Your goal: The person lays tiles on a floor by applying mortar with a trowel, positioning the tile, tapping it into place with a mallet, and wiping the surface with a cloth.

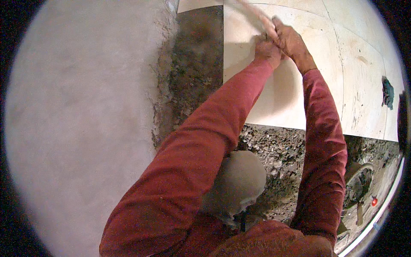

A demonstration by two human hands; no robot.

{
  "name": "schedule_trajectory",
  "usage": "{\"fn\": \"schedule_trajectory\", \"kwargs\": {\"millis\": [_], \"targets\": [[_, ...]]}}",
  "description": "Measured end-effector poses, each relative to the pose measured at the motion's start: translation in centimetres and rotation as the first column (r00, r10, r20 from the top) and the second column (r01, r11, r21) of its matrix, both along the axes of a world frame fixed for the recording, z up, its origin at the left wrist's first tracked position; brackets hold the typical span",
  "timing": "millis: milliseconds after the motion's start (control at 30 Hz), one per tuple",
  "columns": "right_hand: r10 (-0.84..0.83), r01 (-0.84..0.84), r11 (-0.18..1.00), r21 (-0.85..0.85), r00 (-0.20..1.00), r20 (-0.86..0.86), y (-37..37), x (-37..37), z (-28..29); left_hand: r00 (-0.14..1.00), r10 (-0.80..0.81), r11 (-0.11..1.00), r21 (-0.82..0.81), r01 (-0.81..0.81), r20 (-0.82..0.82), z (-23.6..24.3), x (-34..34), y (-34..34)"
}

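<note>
My left hand point(267, 52) and my right hand point(292, 45) are close together at the top, both closed on a pale stick point(257, 13) that slants up and left, slightly blurred. Its lower end is hidden among my fingers. Beneath them lies a pale board point(282, 100), with my hands' shadow on it. The red sleeves of both forearms come up from the lower edge.
A grey concrete slab point(77, 120) fills the left, bordered by dark rough ground point(197, 38). My grey knee point(239, 180) rests below. At right are more boards point(359, 98), a dark cloth point(387, 94), a bucket point(359, 171), a red object point(373, 201) and a white pipe point(351, 244).
</note>
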State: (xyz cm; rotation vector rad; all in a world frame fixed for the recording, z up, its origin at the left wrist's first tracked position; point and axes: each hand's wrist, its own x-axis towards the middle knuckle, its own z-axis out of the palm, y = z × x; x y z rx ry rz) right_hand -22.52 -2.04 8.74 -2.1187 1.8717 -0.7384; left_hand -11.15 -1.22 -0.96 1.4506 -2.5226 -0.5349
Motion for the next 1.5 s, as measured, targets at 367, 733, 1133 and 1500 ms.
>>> {"fn": "schedule_trajectory", "kwargs": {"millis": [367,733,1133,1500], "targets": [[0.047,-0.042,0.983,0.177,0.999,-0.022,1.2,-0.3,1.1,0.989,0.030,0.999,-0.026,-0.034,-0.143,-0.6,-0.4,-0.2],[-0.010,0.010,1.000,0.004,0.987,0.162,1.4,0.2,2.5,0.997,0.014,0.993,-0.117,-0.005,0.079,-1.5,-0.7,-0.5],[-0.011,0.010,1.000,0.007,0.976,0.217,1.4,0.7,1.8,0.999,0.028,0.996,-0.082,-0.030,-0.022,-0.9,-0.6,-0.2],[0.033,-0.031,0.999,-0.022,0.994,0.101,1.0,-0.3,2.6,0.999,0.027,0.999,0.030,-0.026,-0.029,-0.4,-0.6,-0.1]]}}
